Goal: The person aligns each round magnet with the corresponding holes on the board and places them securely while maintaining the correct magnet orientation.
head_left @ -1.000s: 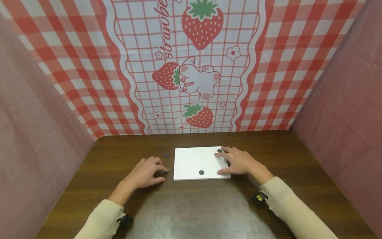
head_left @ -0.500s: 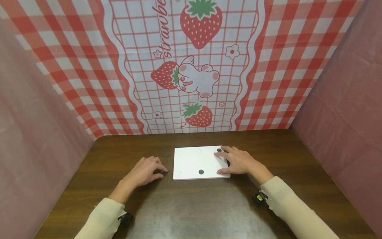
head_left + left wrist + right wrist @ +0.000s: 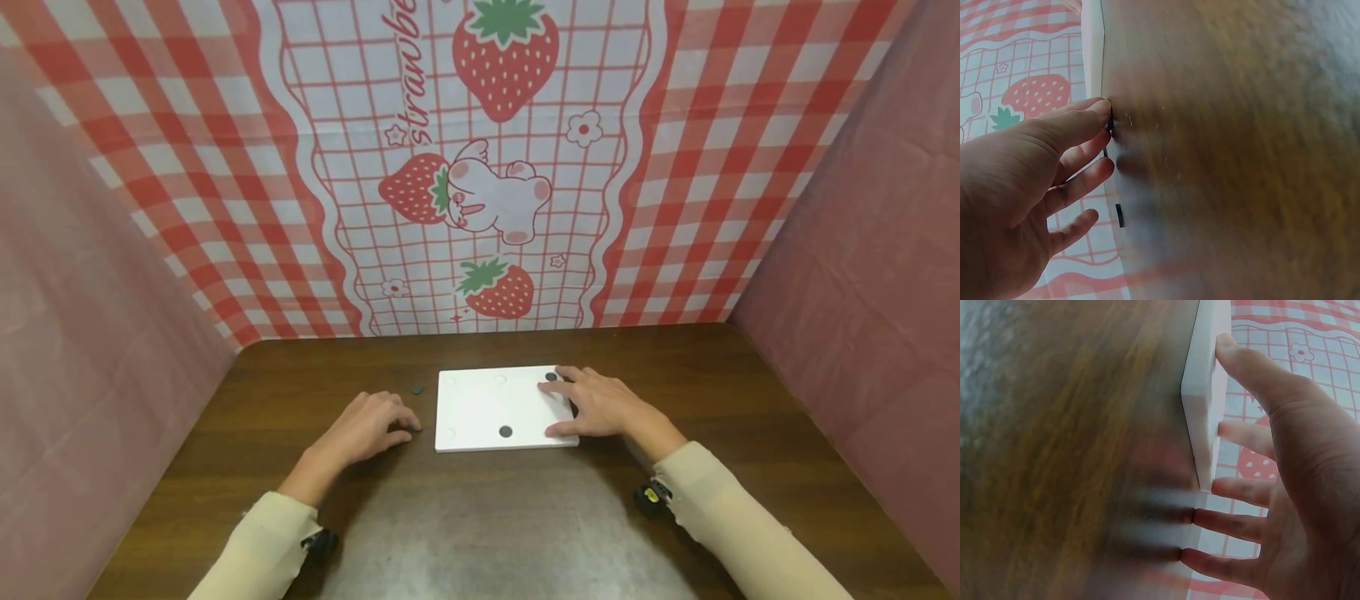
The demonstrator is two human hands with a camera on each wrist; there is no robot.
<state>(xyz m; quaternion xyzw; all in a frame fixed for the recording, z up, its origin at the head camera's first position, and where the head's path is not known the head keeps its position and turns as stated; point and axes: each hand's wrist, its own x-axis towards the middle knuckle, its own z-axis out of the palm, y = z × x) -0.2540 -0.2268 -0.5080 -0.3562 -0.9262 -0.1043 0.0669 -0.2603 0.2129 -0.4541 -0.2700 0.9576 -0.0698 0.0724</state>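
Looking from the head cam, there's a white board point(image 3: 480, 407) on a wood table point(image 3: 480, 517), around the middle and close to the far edge. It's got a corner disc point(image 3: 551, 377), dark, at the far right corner and a front disc point(image 3: 506, 432) about midway along the near edge, plus pale round spots point(image 3: 500, 380) at both left corners and midway along the far edge. A loose disc point(image 3: 417, 390) lies on the table just left of the board. The left hand point(image 3: 372, 425) is down beside the board's left edge, fingers bent, and the right hand point(image 3: 603, 406) spans its right edge. Only readable writing is "strawbe", sideways on the checkered backdrop point(image 3: 690, 167) and cut off at the top. The right wrist gadget point(image 3: 642, 502) has a yellow sticker point(image 3: 651, 495), too small to read.

Left wrist cam: thumb and fingertips come together on a thin dark disc point(image 3: 1110, 120) near the board's edge, a pretty narrow pinch. The other fingers are spaced apart.

Right wrist cam: fingers fanned out wide, no closed grip on anything. Thumb rests on the board, two fingers touch it towards the far corner, and the last two reach the table.
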